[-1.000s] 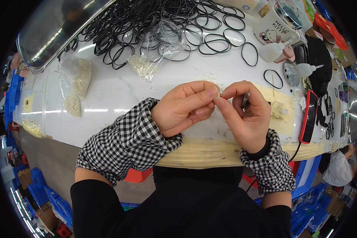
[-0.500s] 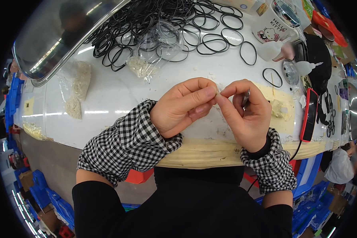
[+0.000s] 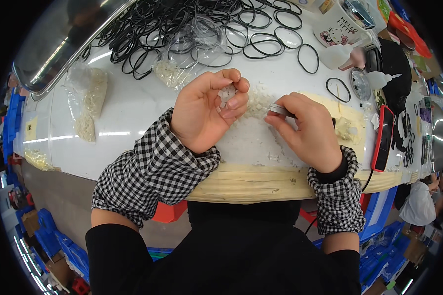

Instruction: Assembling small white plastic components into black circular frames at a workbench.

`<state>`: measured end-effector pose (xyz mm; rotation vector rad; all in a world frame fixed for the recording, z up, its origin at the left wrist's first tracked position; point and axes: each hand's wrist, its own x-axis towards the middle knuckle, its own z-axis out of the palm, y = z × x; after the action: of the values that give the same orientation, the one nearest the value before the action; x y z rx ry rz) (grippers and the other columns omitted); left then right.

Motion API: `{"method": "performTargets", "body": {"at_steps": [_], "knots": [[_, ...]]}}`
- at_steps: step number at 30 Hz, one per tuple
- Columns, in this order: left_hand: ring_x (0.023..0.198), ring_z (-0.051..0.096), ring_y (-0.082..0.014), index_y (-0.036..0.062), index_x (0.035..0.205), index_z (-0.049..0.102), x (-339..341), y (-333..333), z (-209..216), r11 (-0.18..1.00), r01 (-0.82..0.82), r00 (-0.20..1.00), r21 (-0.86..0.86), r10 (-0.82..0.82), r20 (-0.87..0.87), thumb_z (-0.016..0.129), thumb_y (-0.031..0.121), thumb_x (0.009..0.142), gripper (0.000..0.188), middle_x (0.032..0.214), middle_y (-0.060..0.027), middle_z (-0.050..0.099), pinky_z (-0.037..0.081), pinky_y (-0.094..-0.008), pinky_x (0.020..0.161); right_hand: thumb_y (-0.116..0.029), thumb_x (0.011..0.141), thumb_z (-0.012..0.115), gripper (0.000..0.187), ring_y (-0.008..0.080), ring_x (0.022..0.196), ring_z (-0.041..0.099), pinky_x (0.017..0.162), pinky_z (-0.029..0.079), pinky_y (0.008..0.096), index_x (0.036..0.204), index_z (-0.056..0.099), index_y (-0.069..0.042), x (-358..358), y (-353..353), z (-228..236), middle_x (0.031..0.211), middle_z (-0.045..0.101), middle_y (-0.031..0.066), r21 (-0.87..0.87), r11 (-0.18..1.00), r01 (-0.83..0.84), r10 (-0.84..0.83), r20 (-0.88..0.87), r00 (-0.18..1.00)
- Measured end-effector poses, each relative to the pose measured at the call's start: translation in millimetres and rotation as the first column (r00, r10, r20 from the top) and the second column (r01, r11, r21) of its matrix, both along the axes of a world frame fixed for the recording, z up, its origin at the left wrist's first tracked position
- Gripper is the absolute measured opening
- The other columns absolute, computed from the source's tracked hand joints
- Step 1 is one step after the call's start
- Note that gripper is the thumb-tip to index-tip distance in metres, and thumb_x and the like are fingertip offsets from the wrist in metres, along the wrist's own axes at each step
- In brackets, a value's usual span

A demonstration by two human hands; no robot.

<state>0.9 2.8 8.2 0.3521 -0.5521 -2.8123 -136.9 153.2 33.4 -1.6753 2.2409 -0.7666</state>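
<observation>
left hand (image 3: 204,110): you pinch a small clear piece (image 3: 228,93) between thumb and fingertips, just above the table (image 3: 133,113).
right hand (image 3: 307,130): closed on tweezers (image 3: 280,110) beside the loose pile (image 3: 258,102).
step: likely picking and fitting pieces.
next: needs steady tweezer aim.

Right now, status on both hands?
Left hand pinching small clear piece. Right hand gripping slim metal tool. Black rubber rings beyond, apart.
</observation>
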Motion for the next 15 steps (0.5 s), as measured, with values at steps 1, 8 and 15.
{"method": "performTargets", "body": {"at_steps": [1,8,15], "knots": [[0.064,0.042,-0.013,-0.0012,0.092,0.049,0,-1,-2,1.0,-0.01,1.0,0.006,0.01,0.001,0.043,0.012,0.083,0.017,0.087,-0.0103,0.052,0.034,-0.023,0.056,-0.015,0.076,0.066,0.014,0.0277,0.062,0.057,0.054,0.044,0.0351,0.078,0.058,-0.003,2,0,-2,0.072,0.056,0.008,0.01,1.0,0.004,-0.005,0.057,0.998],[0.065,0.04,-0.0133,-0.0008,0.097,0.052,1,-5,3,0.998,-0.032,0.999,0.059,0.029,0.039,0.036,0.02,0.091,0.027,0.09,-0.0088,0.05,0.035,-0.0233,0.057,-0.015,0.077,0.065,0.015,0.0292,0.065,0.056,0.055,0.045,0.0369,0.084,0.057,-0.005,13,-2,-8,0.078,0.054,0.0087,0.02,0.999,-0.038,0.039,-0.05,0.998],[0.061,0.037,-0.0083,0.0007,0.097,0.053,-3,1,4,0.977,0.019,0.988,-0.211,0.014,0.152,0.042,0.021,0.094,0.024,0.081,-0.0024,0.05,0.032,-0.0198,0.056,-0.007,0.077,0.064,0.015,0.0267,0.063,0.055,0.054,0.043,0.0335,0.085,0.052,-0.002,15,-3,-7,0.079,0.052,0.0093,-0.14,0.989,0.038,-0.03,0.059,0.998]]}}
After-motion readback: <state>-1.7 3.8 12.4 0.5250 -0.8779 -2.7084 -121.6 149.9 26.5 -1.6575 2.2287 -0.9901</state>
